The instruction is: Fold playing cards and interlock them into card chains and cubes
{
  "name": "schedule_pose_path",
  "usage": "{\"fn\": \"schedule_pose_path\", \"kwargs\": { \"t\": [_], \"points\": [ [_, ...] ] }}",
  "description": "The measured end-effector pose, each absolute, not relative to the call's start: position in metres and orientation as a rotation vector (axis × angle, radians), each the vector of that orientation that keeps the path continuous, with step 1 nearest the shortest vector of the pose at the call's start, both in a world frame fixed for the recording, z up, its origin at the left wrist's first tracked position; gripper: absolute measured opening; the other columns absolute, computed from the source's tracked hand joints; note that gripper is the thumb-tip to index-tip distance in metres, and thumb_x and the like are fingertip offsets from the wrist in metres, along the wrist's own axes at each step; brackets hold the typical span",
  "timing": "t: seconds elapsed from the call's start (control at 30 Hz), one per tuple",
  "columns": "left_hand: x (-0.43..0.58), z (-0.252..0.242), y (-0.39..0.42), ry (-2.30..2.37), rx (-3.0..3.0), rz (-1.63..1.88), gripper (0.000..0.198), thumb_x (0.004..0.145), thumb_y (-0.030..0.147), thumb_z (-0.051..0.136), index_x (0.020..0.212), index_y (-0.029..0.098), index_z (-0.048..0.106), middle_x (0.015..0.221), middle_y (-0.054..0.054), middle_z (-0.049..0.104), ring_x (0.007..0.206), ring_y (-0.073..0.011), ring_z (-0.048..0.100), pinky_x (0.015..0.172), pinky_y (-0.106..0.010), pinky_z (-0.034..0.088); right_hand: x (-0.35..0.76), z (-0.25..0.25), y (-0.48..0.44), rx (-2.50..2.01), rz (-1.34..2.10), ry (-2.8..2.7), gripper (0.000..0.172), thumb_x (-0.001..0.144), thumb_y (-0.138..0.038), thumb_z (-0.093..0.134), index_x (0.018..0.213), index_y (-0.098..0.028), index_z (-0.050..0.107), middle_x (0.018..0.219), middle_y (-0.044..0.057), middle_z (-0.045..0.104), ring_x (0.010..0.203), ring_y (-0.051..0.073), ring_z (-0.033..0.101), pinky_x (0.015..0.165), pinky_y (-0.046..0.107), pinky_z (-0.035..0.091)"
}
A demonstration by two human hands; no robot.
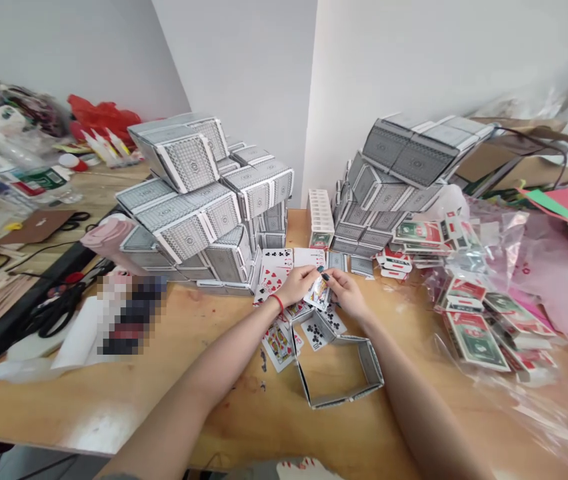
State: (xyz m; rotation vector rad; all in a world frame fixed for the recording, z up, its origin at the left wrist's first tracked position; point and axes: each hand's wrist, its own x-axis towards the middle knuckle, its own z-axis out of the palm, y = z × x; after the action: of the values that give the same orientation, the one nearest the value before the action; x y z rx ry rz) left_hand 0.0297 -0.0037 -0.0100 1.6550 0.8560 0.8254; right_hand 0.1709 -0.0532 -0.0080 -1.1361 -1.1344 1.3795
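Note:
My left hand [298,285] and my right hand [343,291] meet over the table, their fingertips closed on a face playing card [319,294] between them. Whether it is one card or more I cannot tell. Below the hands stands an open frame of joined playing cards [371,363], the wood showing through its middle. Loose cards lie face up around it: a black ten of clubs [314,329] at its far edge, a face card [279,345] to its left, and red hearts cards [273,275] beyond my left hand.
Stacked boxes built from grey-backed cards stand at the left [197,223] and right [404,153]. A white column [320,217] is between them. Red and green card packs [479,340] lie in clear plastic at the right. Black scissors [57,310] rest at the left.

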Motion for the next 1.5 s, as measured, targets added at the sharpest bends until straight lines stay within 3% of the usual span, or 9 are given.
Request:
{"fn": "schedule_pose_path", "kwargs": {
  "t": [0.27, 0.63, 0.8, 1.0, 1.17, 1.37, 1.5],
  "points": [
    [0.027, -0.007, -0.006, 0.764, 1.8, 0.772, 0.029, 0.079, 0.032, 0.04, 0.054, 0.018, 0.035, 0.053, 0.004, 0.032, 0.053, -0.0093, 0.031, 0.049, -0.023, 0.026, 0.175, -0.007, -0.054, -1.165, 1.403, -1.196, 0.032, 0.071, -0.049, 0.061, 0.07, -0.018, 0.053, 0.05, -0.008, 0.036, 0.038, 0.005, 0.027, 0.036, 0.019, 0.019],
    [0.024, -0.007, -0.001, 0.686, 1.755, 0.764, 0.032, 0.082, 0.038, 0.042, 0.059, 0.016, 0.039, 0.058, 0.004, 0.035, 0.056, -0.0087, 0.033, 0.051, -0.021, 0.028, 0.176, -0.011, -0.053, -1.166, 1.398, -1.092, 0.031, 0.07, -0.048, 0.062, 0.071, -0.017, 0.057, 0.054, -0.005, 0.047, 0.042, 0.006, 0.035, 0.039, 0.019, 0.026],
    [0.026, -0.007, -0.003, 0.694, 1.724, 0.765, 0.033, 0.081, 0.039, 0.045, 0.057, 0.016, 0.038, 0.056, 0.004, 0.034, 0.054, -0.0081, 0.031, 0.051, -0.021, 0.027, 0.178, -0.018, -0.05, -1.163, 1.324, -1.101, 0.029, 0.071, -0.045, 0.063, 0.066, -0.017, 0.056, 0.057, -0.003, 0.051, 0.047, 0.008, 0.044, 0.044, 0.02, 0.034],
    [0.03, -0.01, -0.002, 0.84, 1.475, 0.897, 0.034, 0.08, 0.042, 0.043, 0.059, 0.016, 0.039, 0.055, 0.004, 0.037, 0.051, -0.0081, 0.034, 0.048, -0.021, 0.027, 0.176, -0.019, -0.05, -1.151, 1.235, -0.985, 0.027, 0.075, -0.045, 0.06, 0.074, -0.019, 0.053, 0.05, -0.007, 0.045, 0.035, 0.005, 0.038, 0.033, 0.017, 0.029],
    [0.029, -0.011, -0.002, 0.823, 1.45, 1.024, 0.022, 0.068, 0.031, 0.061, 0.071, 0.016, 0.045, 0.065, 0.003, 0.046, 0.062, -0.0095, 0.044, 0.059, -0.021, 0.036, 0.177, -0.016, -0.049, -0.97, 1.337, -0.853, 0.03, 0.071, -0.041, 0.065, 0.081, -0.023, 0.043, 0.068, -0.003, 0.059, 0.047, 0.011, 0.057, 0.044, 0.023, 0.046],
    [0.026, -0.016, -0.001, 0.968, 1.514, 1.027, 0.02, 0.07, 0.027, 0.056, 0.06, 0.016, 0.043, 0.057, 0.005, 0.04, 0.054, -0.0081, 0.038, 0.054, -0.021, 0.032, 0.178, -0.025, -0.049, -1.019, 1.278, -0.889, 0.027, 0.073, -0.039, 0.064, 0.075, -0.022, 0.042, 0.068, -0.003, 0.057, 0.056, 0.014, 0.06, 0.05, 0.026, 0.049],
    [0.022, -0.017, 0.002, 1.036, 1.593, 0.997, 0.019, 0.069, 0.024, 0.056, 0.057, 0.017, 0.042, 0.054, 0.006, 0.038, 0.052, -0.0083, 0.035, 0.051, -0.021, 0.029, 0.18, -0.027, -0.047, -1.105, 1.058, -1.025, 0.021, 0.07, -0.035, 0.065, 0.08, -0.021, 0.053, 0.073, -0.001, 0.06, 0.069, 0.015, 0.059, 0.061, 0.027, 0.048]
  ]
}}
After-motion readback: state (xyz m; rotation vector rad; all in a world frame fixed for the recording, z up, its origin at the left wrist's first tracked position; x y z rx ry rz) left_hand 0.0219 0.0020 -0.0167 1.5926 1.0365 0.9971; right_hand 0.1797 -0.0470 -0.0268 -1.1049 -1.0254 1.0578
